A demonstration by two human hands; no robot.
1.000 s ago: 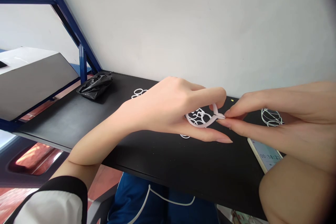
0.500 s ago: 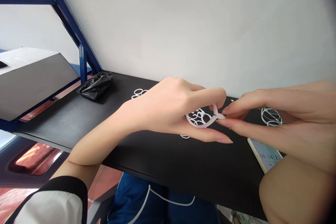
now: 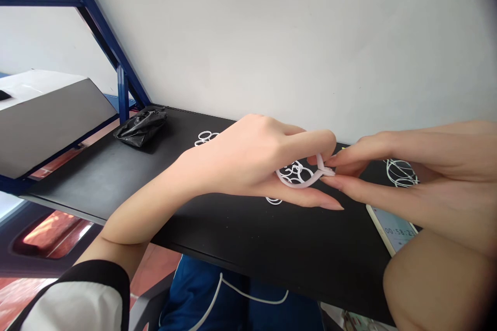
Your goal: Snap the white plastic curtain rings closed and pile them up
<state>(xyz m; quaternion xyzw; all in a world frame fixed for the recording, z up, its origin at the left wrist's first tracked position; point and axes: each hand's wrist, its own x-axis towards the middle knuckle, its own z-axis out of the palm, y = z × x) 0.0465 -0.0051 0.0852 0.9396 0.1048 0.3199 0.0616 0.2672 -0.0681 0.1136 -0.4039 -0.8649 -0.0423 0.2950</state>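
Observation:
A white, flexible-looking band bent into a loop (image 3: 304,184) is held between my hands above the black table. My left hand (image 3: 264,152) reaches in from the left, with the loop between its bent index finger and its thumb. The thumb points out to the right below the loop; the other fingers are mostly hidden. My right hand (image 3: 388,163) pinches the loop's narrow tail, where the two sides come together, between thumb and forefinger. Several thin white rings (image 3: 293,169) show through the loop, on the table behind it.
More white rings (image 3: 205,137) lie behind my left wrist, and thin white loops (image 3: 402,172) lie by my right hand. A phone (image 3: 392,230) with a running timer is partly under my right arm. A crumpled black bag (image 3: 142,128) rests at the table's (image 3: 89,176) far left.
Very little differs: the loop and the fingertips around it have shifted slightly to the right. Both hands keep the same grip.

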